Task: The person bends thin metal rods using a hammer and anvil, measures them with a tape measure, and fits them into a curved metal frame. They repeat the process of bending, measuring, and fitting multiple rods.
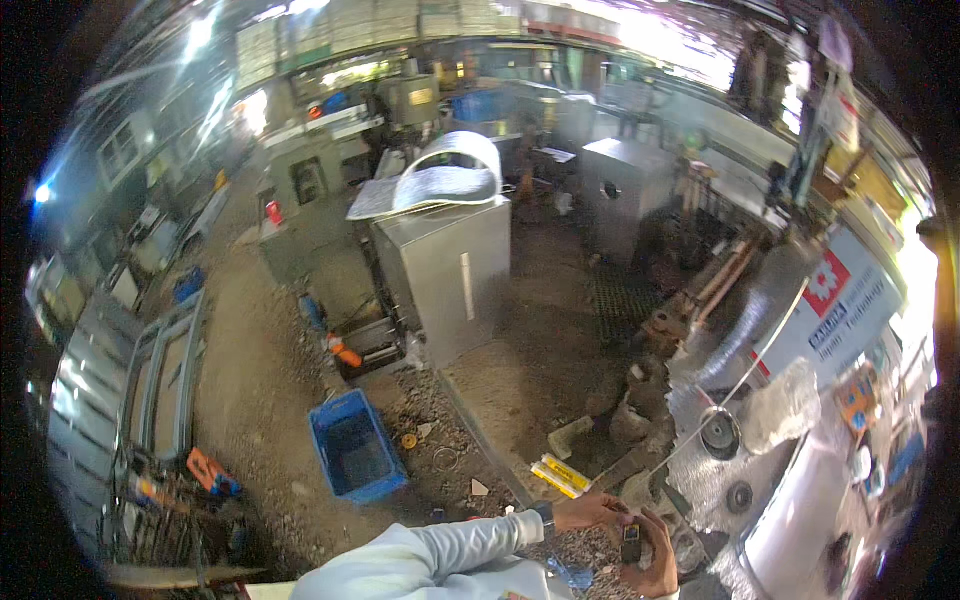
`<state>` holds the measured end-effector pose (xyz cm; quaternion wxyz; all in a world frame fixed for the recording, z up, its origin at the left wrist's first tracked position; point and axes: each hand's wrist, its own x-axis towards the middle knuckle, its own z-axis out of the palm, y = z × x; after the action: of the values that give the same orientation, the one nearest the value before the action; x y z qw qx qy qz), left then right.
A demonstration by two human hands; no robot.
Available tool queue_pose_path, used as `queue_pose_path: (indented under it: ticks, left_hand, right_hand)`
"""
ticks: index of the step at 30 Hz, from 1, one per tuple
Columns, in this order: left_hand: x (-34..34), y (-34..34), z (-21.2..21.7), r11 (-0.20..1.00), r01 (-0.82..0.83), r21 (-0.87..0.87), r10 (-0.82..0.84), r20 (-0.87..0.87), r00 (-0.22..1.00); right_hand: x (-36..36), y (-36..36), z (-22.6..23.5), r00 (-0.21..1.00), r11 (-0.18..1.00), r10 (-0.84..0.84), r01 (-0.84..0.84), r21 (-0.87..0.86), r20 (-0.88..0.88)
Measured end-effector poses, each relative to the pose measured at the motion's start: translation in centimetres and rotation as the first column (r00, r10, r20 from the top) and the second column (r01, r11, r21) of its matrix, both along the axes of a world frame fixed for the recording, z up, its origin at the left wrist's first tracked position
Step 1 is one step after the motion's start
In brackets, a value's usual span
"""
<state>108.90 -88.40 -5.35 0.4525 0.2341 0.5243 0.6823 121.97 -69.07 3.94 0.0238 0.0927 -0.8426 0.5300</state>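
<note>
Near the lower edge, my left hand (588,511) reaches to the right, with a dark watch (545,517) on its wrist below a pale sleeve. Its fingers are drawn together close to my right hand's fingertips; what they hold, if anything, is too small to make out. My right hand (658,557) curls around a small black box-shaped thing (630,544) with a yellowish mark near its top. Just beyond my left hand lies a yellow and white pack (560,476). A crumpled light-blue scrap (570,573) is on the gravel below the hands.
A blue plastic crate (358,446) stands on the dirt floor to the left. Ahead is a grey metal cabinet (450,270) topped by a curved pale sheet (450,172). On my right, a silvery-covered surface (700,480) carries a round disc (719,433) and a thin rod (735,386).
</note>
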Motion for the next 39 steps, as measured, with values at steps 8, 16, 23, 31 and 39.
queue_pose_path:
  ticks: [8, 16, 23, 31, 39]
  left_hand:
    - [-0.4, -2.0, -0.8, 0.943, -0.29, -0.161, 0.312, 0.134, 0.941]
    - [-2.0, -8.0, -1.1, 0.803, -0.596, 0.02, 0.591, 0.106, 0.799]
    - [-10.2, -16.9, 6.9, 0.586, -0.782, 0.214, 0.676, 0.402, 0.617]
    - [-6.8, -15.3, 8.6, 0.307, -0.919, 0.247, 0.655, 0.646, 0.392]
    - [-5.5, -19.9, 4.4, -0.115, -0.992, 0.05, 0.859, 0.507, -0.074]
  right_hand:
    - [-1.8, -4.3, -12.0, 0.981, 0.909, -0.043, 0.116, -0.4, 0.188]
    - [-2.5, -8.2, -7.1, 0.925, 0.948, -0.085, 0.19, -0.255, 0.372]
    - [0.4, -2.1, -11.4, 0.915, 0.964, 0.156, -0.06, -0.258, 0.371]
    - [-5.4, -8.7, 1.5, 0.94, 0.909, 0.13, 0.014, -0.417, 0.315]
    - [-10.1, -13.8, 8.0, 0.88, 0.909, 0.29, -0.13, -0.397, 0.377]
